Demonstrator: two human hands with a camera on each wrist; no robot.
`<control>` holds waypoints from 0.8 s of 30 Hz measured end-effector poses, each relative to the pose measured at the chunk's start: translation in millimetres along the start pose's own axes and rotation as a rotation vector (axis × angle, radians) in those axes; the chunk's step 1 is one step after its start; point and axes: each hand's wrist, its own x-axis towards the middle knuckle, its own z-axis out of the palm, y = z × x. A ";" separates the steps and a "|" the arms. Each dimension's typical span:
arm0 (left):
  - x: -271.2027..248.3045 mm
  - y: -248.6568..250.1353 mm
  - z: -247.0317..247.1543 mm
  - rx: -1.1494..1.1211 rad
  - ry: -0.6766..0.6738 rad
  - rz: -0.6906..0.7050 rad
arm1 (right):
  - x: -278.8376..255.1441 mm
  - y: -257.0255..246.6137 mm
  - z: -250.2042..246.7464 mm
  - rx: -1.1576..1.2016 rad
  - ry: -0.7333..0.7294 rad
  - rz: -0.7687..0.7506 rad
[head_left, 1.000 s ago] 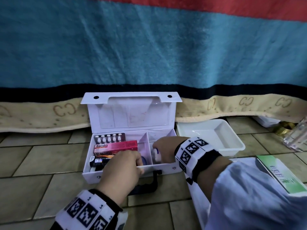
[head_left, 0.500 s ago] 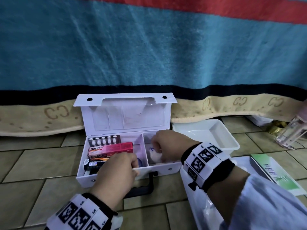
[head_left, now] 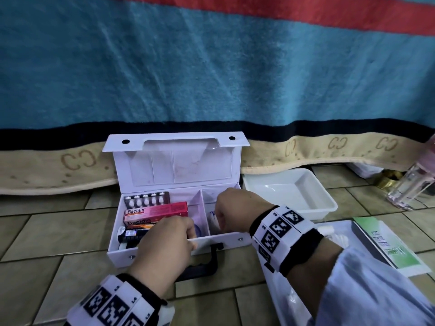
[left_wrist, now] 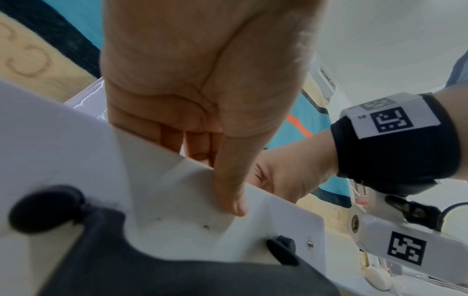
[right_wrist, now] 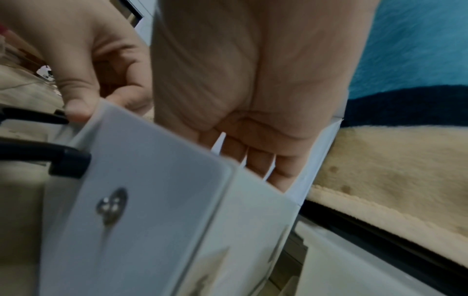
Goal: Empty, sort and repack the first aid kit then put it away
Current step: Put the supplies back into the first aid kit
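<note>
Head view: tiled floor (head_left: 47, 236) before a blue blanket (head_left: 211, 67); the open white plastic first aid kit (head_left: 174, 245) sits at lower centre. The left hand (head_left: 164, 243) grips its front wall. The right hand (head_left: 235, 210) reaches into the right compartment.

Left wrist view: thumb outside the wall, fingers (left_wrist: 172, 138) curled inside.

Right wrist view: fingers (right_wrist: 255, 160) dip inside the kit; whether they hold anything cannot be told.

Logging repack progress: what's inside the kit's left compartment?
In the first aid kit, left compartment: blister pack, two red Bacidin boxes, a dark item. The left hand covers the rest.
</note>
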 end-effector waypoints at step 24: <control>7.9 -4.2 -3.1 0.060 -0.038 -0.014 | 18.8 6.2 21.2 -0.201 -0.188 0.085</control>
